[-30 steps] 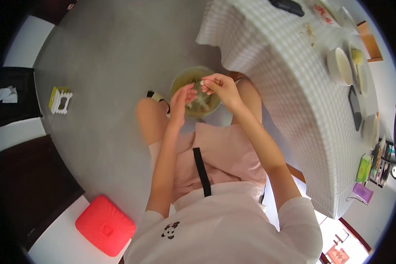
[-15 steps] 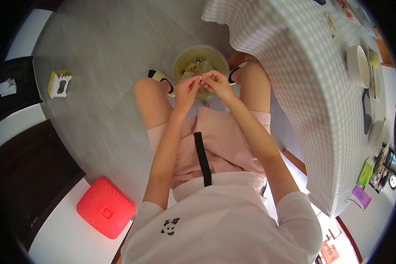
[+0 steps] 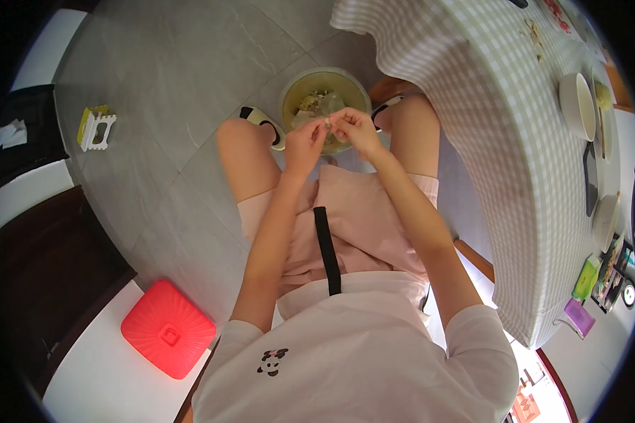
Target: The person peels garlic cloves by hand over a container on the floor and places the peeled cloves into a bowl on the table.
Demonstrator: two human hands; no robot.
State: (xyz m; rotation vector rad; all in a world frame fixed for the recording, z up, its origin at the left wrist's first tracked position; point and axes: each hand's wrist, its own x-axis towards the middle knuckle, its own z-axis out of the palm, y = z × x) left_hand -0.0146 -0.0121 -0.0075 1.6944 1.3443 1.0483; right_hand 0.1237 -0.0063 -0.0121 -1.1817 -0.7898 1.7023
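My left hand (image 3: 305,146) and my right hand (image 3: 358,134) meet fingertip to fingertip above a round bin (image 3: 360,83) on the floor. Pinched between them is a small whitish piece (image 3: 327,123), too small for me to tell its kind. Both sets of fingers are closed on it. Yellowish and pale scraps (image 3: 310,103) lie inside the bin, along with what looks like clear plastic. My hands hide part of the bin's near side.
To my right, a checked cloth (image 3: 466,92) hangs from a table bearing a white bowl (image 3: 577,107), a dark flat object (image 3: 590,176) and a green packet (image 3: 585,277). A red stool (image 3: 168,330) stands lower left. A small white-and-yellow stool (image 3: 97,129) is farther left.
The view has shifted slightly. My hands stay together over the bin, with small finger movements, and the whitish piece shows a little more between the fingertips.
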